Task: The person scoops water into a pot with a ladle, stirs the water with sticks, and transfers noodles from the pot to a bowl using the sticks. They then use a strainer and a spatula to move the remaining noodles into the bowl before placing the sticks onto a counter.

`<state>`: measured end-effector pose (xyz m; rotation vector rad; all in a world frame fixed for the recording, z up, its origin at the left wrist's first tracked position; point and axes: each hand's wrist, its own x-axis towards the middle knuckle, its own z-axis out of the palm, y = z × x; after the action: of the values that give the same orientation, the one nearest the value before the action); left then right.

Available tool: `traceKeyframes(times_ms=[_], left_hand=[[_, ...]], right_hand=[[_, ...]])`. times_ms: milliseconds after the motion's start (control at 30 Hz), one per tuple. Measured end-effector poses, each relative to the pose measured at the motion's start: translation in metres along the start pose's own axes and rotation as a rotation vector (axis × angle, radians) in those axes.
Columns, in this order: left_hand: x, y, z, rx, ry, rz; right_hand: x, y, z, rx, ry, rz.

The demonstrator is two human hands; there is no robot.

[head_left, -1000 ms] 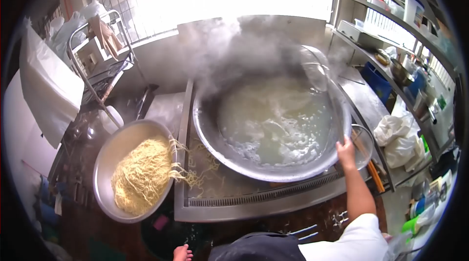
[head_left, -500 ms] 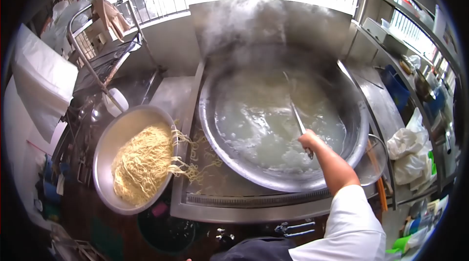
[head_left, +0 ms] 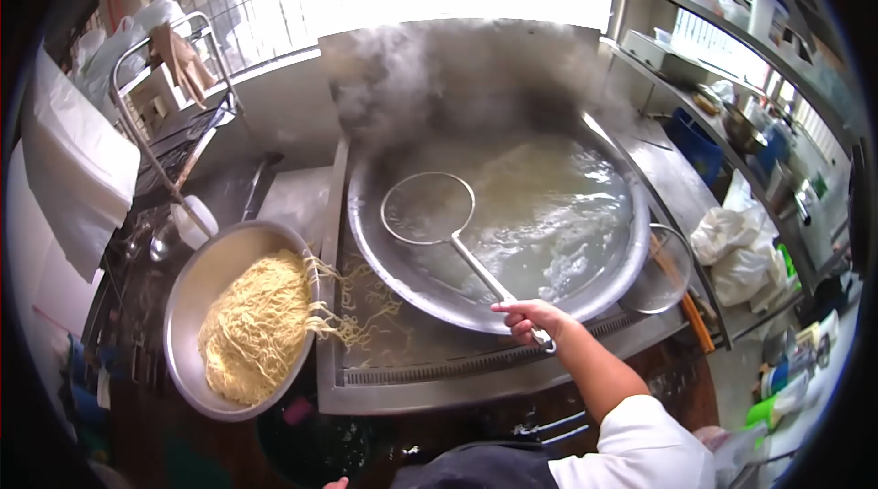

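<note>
My right hand (head_left: 530, 320) is closed around the metal handle of a round wire-mesh strainer (head_left: 428, 208). The strainer's hoop is over the left part of a large metal pot (head_left: 409, 295) of cloudy, bubbling, steaming water. Its handle slopes across the near rim of the pot. To the left stands a metal basin (head_left: 203, 271) with a heap of yellow noodles (head_left: 256, 329). Several strands hang over its right rim onto the stove top. Of my left hand (head_left: 337, 483) only a fingertip shows at the bottom edge, so its pose is hidden.
A second strainer (head_left: 660, 274) rests at the pot's right side, near orange-brown sticks (head_left: 697, 324). White plastic bags (head_left: 736, 251) lie farther right, beside metal shelving (head_left: 704, 22). A metal-framed rack (head_left: 151, 137) stands at the back left. Steam rises against the rear panel (head_left: 549, 64).
My right hand has pulled back toward me and left. The strainer's hoop, earlier under the water, now shows above it at the pot's left. The camera view has shifted a little.
</note>
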<state>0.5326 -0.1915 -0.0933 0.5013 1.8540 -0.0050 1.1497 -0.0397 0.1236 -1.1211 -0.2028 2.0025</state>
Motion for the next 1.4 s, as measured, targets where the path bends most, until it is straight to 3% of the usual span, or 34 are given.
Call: traceKeyframes(times_ms=[33,133,200,300,367,467,533,600,667,700,767,1000,1067,1133,1267,1400], left_hand=[[0.005,0.007,-0.004,0.012,0.015,0.029],[0.025,0.027,-0.008,-0.023,0.024,0.068],[0.024,0.038,-0.003,-0.061,0.032,0.071],[0.028,0.035,0.006,-0.103,0.007,0.153],[0.023,0.029,0.011,-0.073,0.005,0.140],[0.016,0.011,0.013,-0.041,-0.007,0.105],[0.011,-0.005,0.012,-0.069,0.010,0.005],[0.005,-0.021,0.007,-0.081,0.001,-0.023],[-0.002,-0.033,0.005,-0.149,0.007,-0.051],[-0.004,-0.037,0.005,-0.154,0.006,-0.056],[-0.005,-0.044,0.005,-0.164,0.004,-0.098],[-0.010,-0.054,0.019,-0.203,-0.069,-0.057],[-0.003,-0.058,0.017,-0.160,-0.089,-0.057],[0.004,-0.054,0.008,-0.098,-0.104,-0.053],[0.006,-0.027,-0.010,-0.035,-0.036,-0.054],[0.036,0.009,-0.019,-0.051,0.003,-0.018]], right_hand=[[-0.007,0.003,0.000,0.124,-0.093,0.021],[-0.036,-0.004,-0.012,0.210,-0.080,-0.024],[-0.055,-0.020,-0.036,0.101,0.039,-0.150],[-0.094,-0.054,-0.051,-0.284,0.442,-0.401],[-0.086,-0.075,-0.108,-0.522,0.799,-0.584],[-0.098,-0.099,-0.134,-0.983,1.319,-0.388],[-0.084,-0.109,-0.196,-1.303,1.292,-0.069],[-0.056,-0.100,-0.214,-1.309,1.179,0.143],[-0.039,-0.080,-0.167,-1.075,1.129,0.022],[-0.033,-0.080,-0.139,-1.178,1.025,0.095],[-0.006,-0.070,-0.137,-1.022,0.831,-0.045],[0.016,-0.025,-0.007,-0.569,0.440,0.029],[0.025,-0.013,0.000,-0.351,0.263,0.062],[0.020,-0.004,0.021,-0.243,0.215,0.022],[0.015,0.009,0.030,0.230,-0.151,0.049],[-0.012,0.016,0.014,0.371,-0.241,-0.025]])
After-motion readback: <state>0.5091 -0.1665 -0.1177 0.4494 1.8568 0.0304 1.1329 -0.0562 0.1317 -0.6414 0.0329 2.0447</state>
